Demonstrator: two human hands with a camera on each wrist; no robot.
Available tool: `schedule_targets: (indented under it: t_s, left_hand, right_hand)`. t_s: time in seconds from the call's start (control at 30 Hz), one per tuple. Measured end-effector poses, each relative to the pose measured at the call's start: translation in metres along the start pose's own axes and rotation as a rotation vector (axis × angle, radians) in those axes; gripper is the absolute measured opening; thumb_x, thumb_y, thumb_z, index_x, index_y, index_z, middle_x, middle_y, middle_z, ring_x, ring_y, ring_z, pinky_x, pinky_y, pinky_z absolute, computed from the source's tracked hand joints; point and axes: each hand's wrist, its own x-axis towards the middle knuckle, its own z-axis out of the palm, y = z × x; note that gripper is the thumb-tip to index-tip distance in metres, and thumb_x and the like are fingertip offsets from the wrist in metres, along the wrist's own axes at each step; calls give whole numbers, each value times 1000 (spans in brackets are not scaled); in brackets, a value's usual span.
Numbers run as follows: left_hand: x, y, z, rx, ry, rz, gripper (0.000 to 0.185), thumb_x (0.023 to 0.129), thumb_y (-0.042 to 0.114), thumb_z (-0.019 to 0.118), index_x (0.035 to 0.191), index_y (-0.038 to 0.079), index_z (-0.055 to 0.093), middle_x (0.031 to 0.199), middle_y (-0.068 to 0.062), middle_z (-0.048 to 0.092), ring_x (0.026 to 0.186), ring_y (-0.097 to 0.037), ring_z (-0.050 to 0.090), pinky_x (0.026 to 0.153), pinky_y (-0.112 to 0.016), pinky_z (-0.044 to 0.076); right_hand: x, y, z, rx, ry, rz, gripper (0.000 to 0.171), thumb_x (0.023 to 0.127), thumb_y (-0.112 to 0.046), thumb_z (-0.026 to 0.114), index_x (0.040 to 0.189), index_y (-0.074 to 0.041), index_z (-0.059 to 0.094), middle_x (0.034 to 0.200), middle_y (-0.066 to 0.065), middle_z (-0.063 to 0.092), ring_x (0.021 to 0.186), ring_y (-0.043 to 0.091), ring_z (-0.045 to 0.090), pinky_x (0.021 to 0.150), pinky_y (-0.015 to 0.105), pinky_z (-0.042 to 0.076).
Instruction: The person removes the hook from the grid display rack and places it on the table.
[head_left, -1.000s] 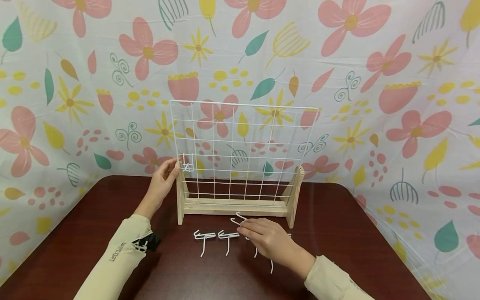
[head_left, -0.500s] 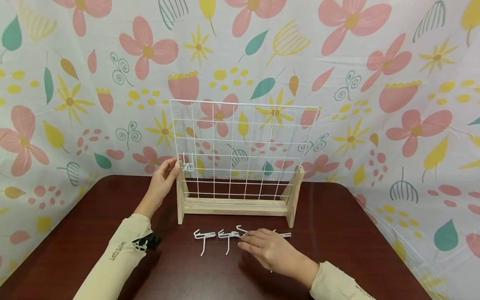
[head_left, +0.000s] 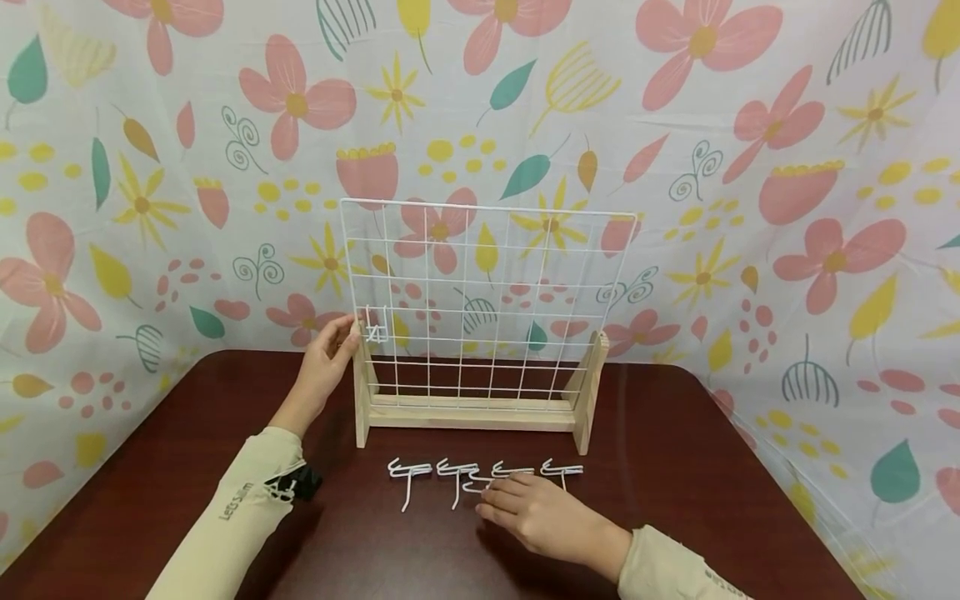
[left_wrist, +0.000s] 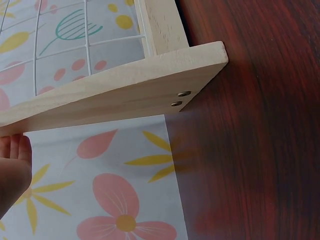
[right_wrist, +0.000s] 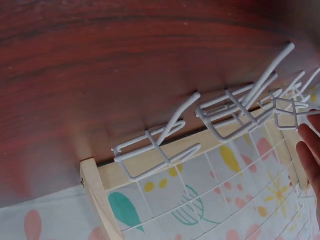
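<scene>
Right grip: my right hand (head_left: pixel 536 512) lies low on the counter (head_left: pixel 675 467) in front of the rack, fingers stretched flat and relaxed; its fingertips (head_left: pixel 491 500) touch a loose white wire hook (head_left: pixel 474 486) without closing round it.
Left grip: my left hand (head_left: pixel 324 360) is at the rack's left post (head_left: pixel 363 392), fingers fairly straight and resting against its upper end; from the wrist view I see only the fingertips (left_wrist: pixel 14 165) under the wooden foot (left_wrist: pixel 125 95).
Rack: the wire grid rack (head_left: pixel 483 292) stands upright in its wooden base (head_left: pixel 472 414), at the back of the counter.
Hung hook: one small white hook (head_left: pixel 375 327) hangs on the grid's lower left corner, just beside my left hand.
Loose hooks: the row of white hooks (head_left: pixel 408 475) lies in front of the rack's base, side by side, from left of centre to the right foot (head_left: pixel 587 400).
Clip: a black clip (head_left: pixel 296 482) sits on my left sleeve (head_left: pixel 225 525).
</scene>
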Motion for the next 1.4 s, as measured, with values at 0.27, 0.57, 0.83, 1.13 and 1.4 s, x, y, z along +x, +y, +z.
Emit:
schedule_targets:
  t_s: [0.27,0.57,0.83,1.13,1.4]
  left_hand:
    - [2,-2,-1,-2,-2,15,40,101,4,47,135,-15,40,132,-33,46,100,2,52,84,-10,43]
    - [6,-21,-3,-17,7,-4,41,102,10,48,138,-9,42,134,-30,46,103,0,51,86,-10,42]
    - [11,-32,-4,-14,8,23,43,102,14,49,137,-9,42,133,-28,48,104,1,52,87,-11,43]
    - [5,-9,-3,-11,-8,10,41,101,6,47,136,-13,40,132,-33,46,100,3,51,84,-10,43]
    - [2,2,-1,29,-8,5,39,101,5,47,136,-11,42,130,-34,47,99,3,50,84,-10,42]
  right_hand:
    - [0,-3,6,-8,-37,-38,26,88,-14,49,103,-15,71,101,-2,69,96,14,64,89,29,49]
    - [1,-4,7,-36,-84,-64,26,82,-16,55,101,-18,72,100,-3,68,96,13,62,88,28,49]
    - [2,-6,9,-69,-114,-64,25,84,-18,55,102,-19,72,101,-4,67,96,12,62,86,27,49]
    - [7,-9,12,-73,-137,-67,25,87,-21,53,101,-20,73,100,-4,67,95,12,62,86,26,49]
    - [6,-12,13,-118,-171,-95,27,87,-25,53,104,-22,73,103,-5,67,99,13,62,89,26,48]
